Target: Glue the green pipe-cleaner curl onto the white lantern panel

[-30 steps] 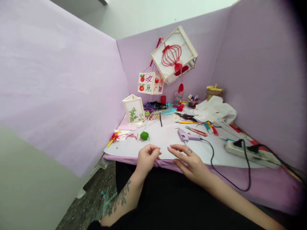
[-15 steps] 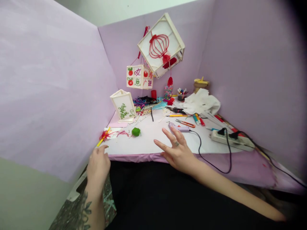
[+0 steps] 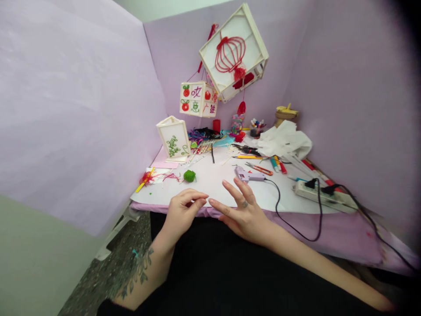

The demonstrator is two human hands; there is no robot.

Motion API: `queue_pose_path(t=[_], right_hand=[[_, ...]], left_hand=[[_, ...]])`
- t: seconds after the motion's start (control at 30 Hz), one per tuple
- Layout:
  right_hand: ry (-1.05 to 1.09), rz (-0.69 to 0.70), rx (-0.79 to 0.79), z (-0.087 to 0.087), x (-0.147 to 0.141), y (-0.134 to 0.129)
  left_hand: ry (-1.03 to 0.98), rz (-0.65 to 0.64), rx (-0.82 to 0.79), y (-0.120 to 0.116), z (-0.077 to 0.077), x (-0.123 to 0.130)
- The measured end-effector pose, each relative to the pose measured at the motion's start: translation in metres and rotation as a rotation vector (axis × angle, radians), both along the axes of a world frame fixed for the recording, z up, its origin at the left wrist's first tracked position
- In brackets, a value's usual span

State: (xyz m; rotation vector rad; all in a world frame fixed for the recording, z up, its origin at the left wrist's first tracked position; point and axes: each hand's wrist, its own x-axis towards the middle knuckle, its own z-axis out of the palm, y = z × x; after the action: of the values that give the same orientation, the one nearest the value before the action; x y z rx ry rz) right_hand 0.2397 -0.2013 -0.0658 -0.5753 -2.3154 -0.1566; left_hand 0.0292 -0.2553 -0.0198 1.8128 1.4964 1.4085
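Observation:
My left hand [image 3: 184, 210] is pinched at the table's front edge, its thumb and forefinger close to the tip of my right index finger. Anything between them is too small to make out. Fingers spread, my right hand [image 3: 241, 210] hovers beside it and holds nothing. Just beyond the hands lies a ball of green yarn [image 3: 189, 176]. A lilac glue gun [image 3: 250, 174] rests on the white paper past my right hand, with orange-handled scissors [image 3: 261, 169] behind it. At the left stands a three-sided paper lantern [image 3: 174, 139] with a green vine design.
Two decorated lanterns hang at the back: a large one [image 3: 235, 50] and a smaller one [image 3: 198, 100]. Red yarn [image 3: 146, 177] lies at the left. A power strip [image 3: 324, 195] with black cords, crumpled white material [image 3: 284, 139] and markers [image 3: 279, 164] occupy the right.
My left hand has come from the table's left corner to the right, beside my right fingertips. A tiny green bit now shows on the paper at the left. My right hand stays spread.

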Motion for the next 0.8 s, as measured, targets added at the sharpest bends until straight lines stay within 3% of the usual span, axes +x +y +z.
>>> queue_pose_path(t=[0.2, 0.33, 0.43, 0.53, 0.8], right_hand=[[0.063, 0.078, -0.077, 0.001, 0.0, -0.001], [0.067, 0.128, -0.103, 0.005, 0.002, -0.001], [0.069, 0.15, -0.108, 0.008, 0.003, -0.002], [0.065, 0.182, -0.116, 0.01, 0.005, -0.001], [0.048, 0.288, -0.137, 0.014, 0.011, 0.002]], left_hand=[[0.018, -0.006, 0.087, -0.002, -0.001, 0.003], [0.182, -0.042, 0.303, -0.002, -0.003, 0.003], [0.307, -0.106, 0.36, -0.001, -0.002, -0.001], [0.311, -0.177, 0.292, 0.0, 0.002, -0.003], [0.096, -0.305, 0.048, 0.002, 0.006, -0.005]])
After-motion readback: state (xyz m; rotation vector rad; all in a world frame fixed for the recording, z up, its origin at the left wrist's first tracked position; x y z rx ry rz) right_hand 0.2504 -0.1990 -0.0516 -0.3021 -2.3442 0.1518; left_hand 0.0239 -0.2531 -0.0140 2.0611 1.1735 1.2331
